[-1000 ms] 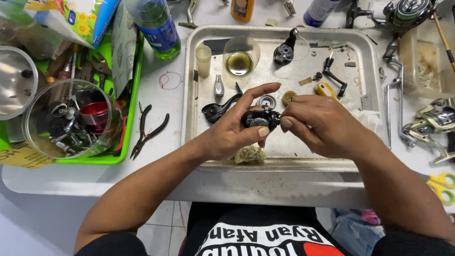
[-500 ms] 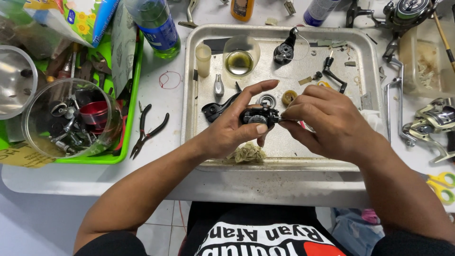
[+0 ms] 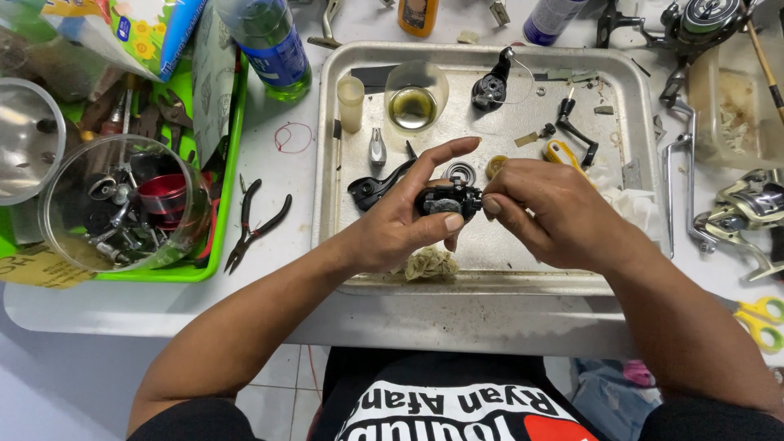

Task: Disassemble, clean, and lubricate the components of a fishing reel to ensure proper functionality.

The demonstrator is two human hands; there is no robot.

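My left hand [image 3: 400, 220] grips a small black reel body [image 3: 445, 198] over the metal tray [image 3: 327, 147], index finger stretched out above it. My right hand [image 3: 547, 212] meets it from the right, fingertips pinched on a small piece at the body's right side; what they pinch is hidden. Under the hands lies a dirty wad of tissue [image 3: 433, 264]. Loose parts sit on the tray behind: a black side cover [image 3: 371, 188], a silver piece [image 3: 376, 149], a round bearing [image 3: 461, 171], a brass gear [image 3: 496, 166] and a black handle [image 3: 576, 131].
A cup of yellowish oil [image 3: 414, 104] and a small pale vial [image 3: 351, 102] stand on the tray. Pliers [image 3: 257, 224] lie left of it. A clear tub of parts [image 3: 122, 204] sits in a green tray [image 3: 220, 204]. Silver reels [image 3: 751, 208] and yellow scissors [image 3: 763, 318] are on the right.
My left index finger has lifted and straightened over the reel body. My right fingertips have closed in on its right side. Both hands stay in the same spot over the tray.
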